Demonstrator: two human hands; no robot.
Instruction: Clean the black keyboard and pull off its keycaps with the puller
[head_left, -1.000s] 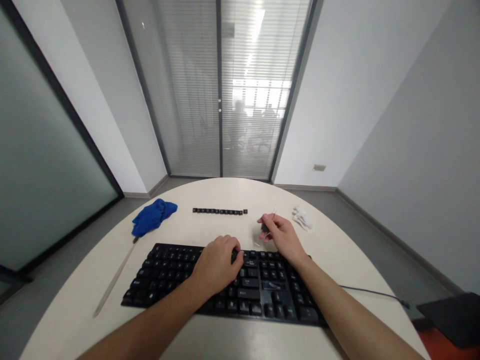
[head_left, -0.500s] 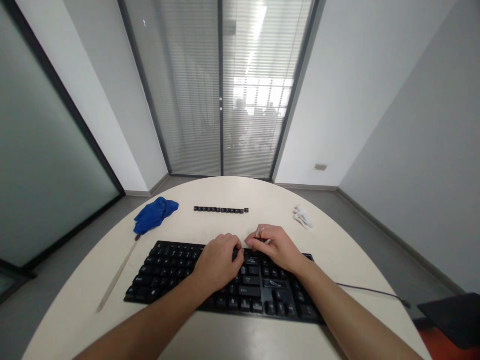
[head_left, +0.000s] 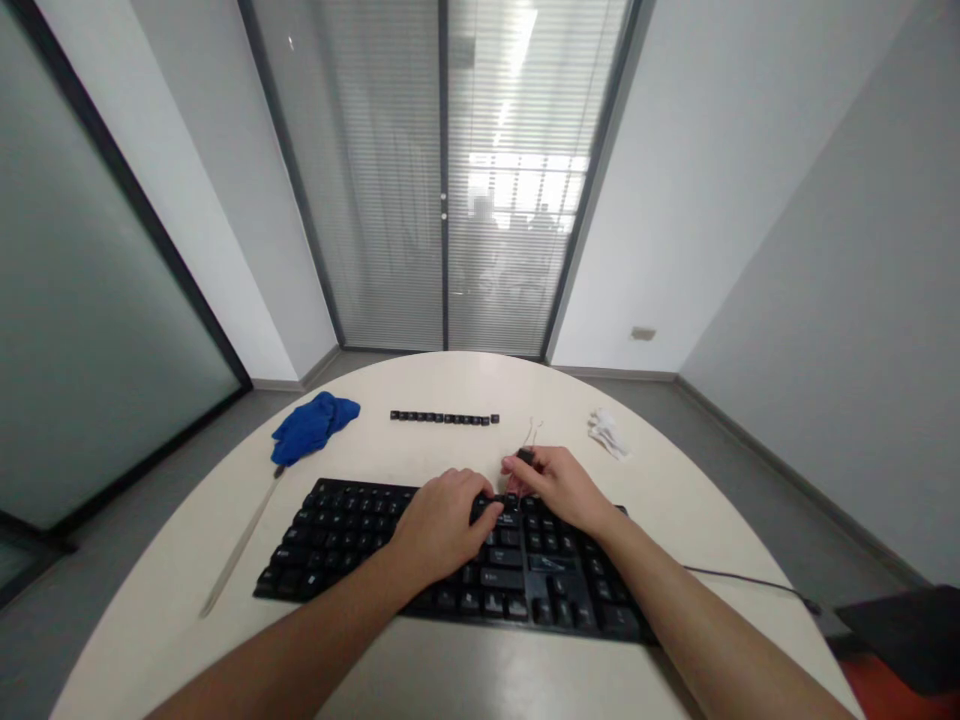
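Note:
A black keyboard (head_left: 499,578) lies across the front of the round table. My left hand (head_left: 448,520) rests on its upper middle, thumb and fingers closed near the top edge; whether anything is between them is hidden. My right hand (head_left: 551,482) is just right of it, over the keyboard's top edge, closed on a small tool with a dark handle (head_left: 526,456). Two thin wire prongs (head_left: 533,432) stick up beyond that handle. Behind the hands, a row of small black keycaps (head_left: 442,418) lies on the table, the rightmost slightly apart.
On the table (head_left: 420,660), a blue cloth (head_left: 313,428) lies at the left above a long thin brush (head_left: 241,545). A crumpled white cloth (head_left: 608,433) is at the right. A black cable (head_left: 742,578) runs toward the right edge, near a dark-and-red chair (head_left: 907,640).
My right hand has turned its tool so that the dark handle and wire prongs now show above the fingers. My left hand has shifted slightly right, its thumb nearer the top edge.

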